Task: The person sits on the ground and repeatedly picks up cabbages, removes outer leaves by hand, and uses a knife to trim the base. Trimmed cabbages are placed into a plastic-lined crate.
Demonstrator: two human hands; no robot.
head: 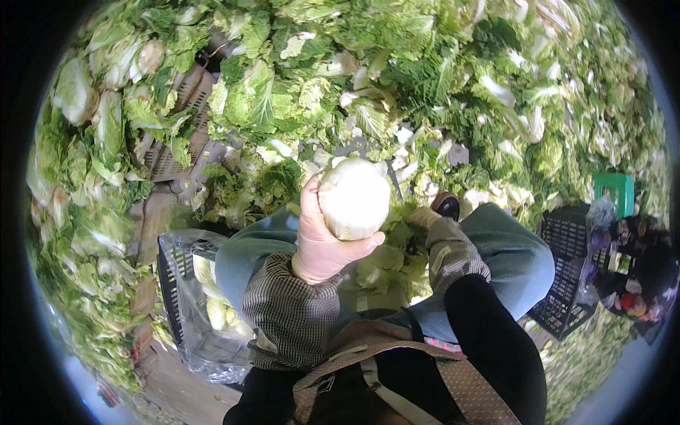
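A trimmed, pale napa cabbage head [355, 199] rests in my left hand [321, 249], its white end facing up at me. The fingers wrap its left side and the thumb lies along the bottom. My right hand [424, 217] is low beside my right knee, partly hidden by its checked sleeve. Whether it holds anything is not clear. Close to it is a dark shiny rounded object [448, 206]. Loose cabbage leaves [380, 265] lie between my knees.
On the left, a black crate [171, 297] lined with clear plastic holds several trimmed cabbages [217, 313]. Cabbages and cut leaves [255, 101] cover the floor ahead, around a beige plastic crate [172, 154]. A black crate [566, 239] and green plastic stool [627, 191] stand right.
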